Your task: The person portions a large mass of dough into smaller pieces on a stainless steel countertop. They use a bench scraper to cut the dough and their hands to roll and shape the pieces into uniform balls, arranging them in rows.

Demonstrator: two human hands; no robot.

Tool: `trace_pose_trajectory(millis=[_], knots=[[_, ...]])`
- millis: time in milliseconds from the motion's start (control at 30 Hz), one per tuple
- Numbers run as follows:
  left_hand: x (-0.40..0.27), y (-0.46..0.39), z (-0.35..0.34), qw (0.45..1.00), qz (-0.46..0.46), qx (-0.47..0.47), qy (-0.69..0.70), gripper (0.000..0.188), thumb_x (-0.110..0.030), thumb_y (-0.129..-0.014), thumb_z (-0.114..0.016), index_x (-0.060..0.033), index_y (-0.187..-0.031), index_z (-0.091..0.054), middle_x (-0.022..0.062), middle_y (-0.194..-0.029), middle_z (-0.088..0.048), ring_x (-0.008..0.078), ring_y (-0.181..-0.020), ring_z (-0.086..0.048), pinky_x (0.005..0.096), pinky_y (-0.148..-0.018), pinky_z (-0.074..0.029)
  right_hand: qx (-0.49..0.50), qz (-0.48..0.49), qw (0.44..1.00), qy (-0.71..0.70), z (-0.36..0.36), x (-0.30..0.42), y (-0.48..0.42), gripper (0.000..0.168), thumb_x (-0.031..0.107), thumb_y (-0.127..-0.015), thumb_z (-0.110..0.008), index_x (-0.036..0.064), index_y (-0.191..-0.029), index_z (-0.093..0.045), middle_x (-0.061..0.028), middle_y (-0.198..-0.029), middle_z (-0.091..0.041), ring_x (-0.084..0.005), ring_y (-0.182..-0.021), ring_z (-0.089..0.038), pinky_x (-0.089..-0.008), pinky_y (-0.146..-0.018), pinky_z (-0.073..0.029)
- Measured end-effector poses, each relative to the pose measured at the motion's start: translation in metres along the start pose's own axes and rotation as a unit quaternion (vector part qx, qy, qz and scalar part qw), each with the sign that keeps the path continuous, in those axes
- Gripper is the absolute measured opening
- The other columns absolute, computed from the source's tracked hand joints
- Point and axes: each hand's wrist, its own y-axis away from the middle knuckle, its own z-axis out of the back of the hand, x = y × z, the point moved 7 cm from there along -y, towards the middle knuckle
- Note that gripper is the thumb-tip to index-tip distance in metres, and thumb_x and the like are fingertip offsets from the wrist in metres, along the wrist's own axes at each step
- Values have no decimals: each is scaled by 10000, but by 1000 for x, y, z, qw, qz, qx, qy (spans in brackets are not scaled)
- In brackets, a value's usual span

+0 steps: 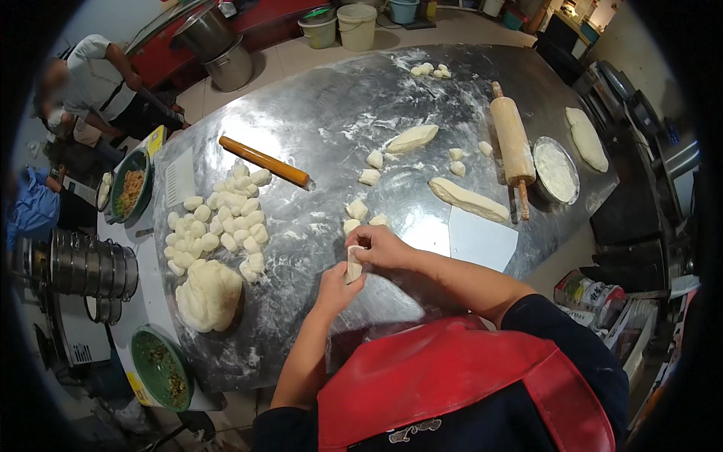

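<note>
A short strip of dough (354, 265) is held upright between my two hands, close to the front of the steel table. My left hand (337, 288) grips its lower end. The fingers of my right hand (382, 246) close on the upper end. Just beyond my right hand lie several cut dough pieces (357, 209). To the left is a heap of small dough balls (225, 213), with a large dough lump (209, 296) on its near side. A dough roll (468, 199) lies to the right, touching or beside a white sheet-like scraper (483, 239).
A brown rolling pin (265, 163) lies beyond the heap. At right stand a large wooden rolling pin (512, 141) and a metal bowl of flour (556, 170). Green bowls of filling (162, 367) and stacked steamers (93, 265) are at left. A person (104, 85) stands far left.
</note>
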Motion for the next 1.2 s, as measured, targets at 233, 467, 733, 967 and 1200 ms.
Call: trace_pose_trajectory(millis=[233,467,733,967,1200], knots=[[12,2,-7,986,55,13,159,118,-100,-784,-562,-5,-852,-573,46,-692,-606,104,-618,-557,264,-549,-440,-18,113,982,149,-6,24,11,382,268,-739,-676,12,-992,-548,-131,-871,-568,-219,-801,-549,-317,-713,-438],[-11,8,-1,965,58,-10,255,88,-49,-779,-534,-7,-850,-565,38,-686,-594,92,-623,-552,231,-541,-430,-16,116,976,182,-12,23,10,459,311,-693,-675,14,-1008,-524,-191,-921,-532,-353,-911,-496,-397,-800,-407],[-2,2,2,980,41,-4,194,309,-87,-802,-606,7,-1083,-519,59,-728,-606,108,-623,-567,254,-525,-457,-143,218,905,336,13,44,2,445,278,-650,-687,26,-974,-516,-148,-895,-496,-327,-856,-454,-393,-733,-394],[-12,3,6,971,31,-41,231,834,-50,-725,-656,-41,-1382,-143,122,-995,-564,162,-721,-571,287,-606,-481,122,-9,992,-11,-29,14,13,202,158,-729,-615,19,-871,-584,-71,-701,-570,-133,-647,-545,-274,-594,-444],[5,7,0,997,65,6,44,251,-165,-737,-656,6,-898,-568,56,-796,-604,107,-688,-545,287,-622,-454,26,-5,1000,4,-6,6,1,210,142,-742,-607,-1,-895,-589,-53,-671,-569,-108,-631,-530,-252,-585,-436]])
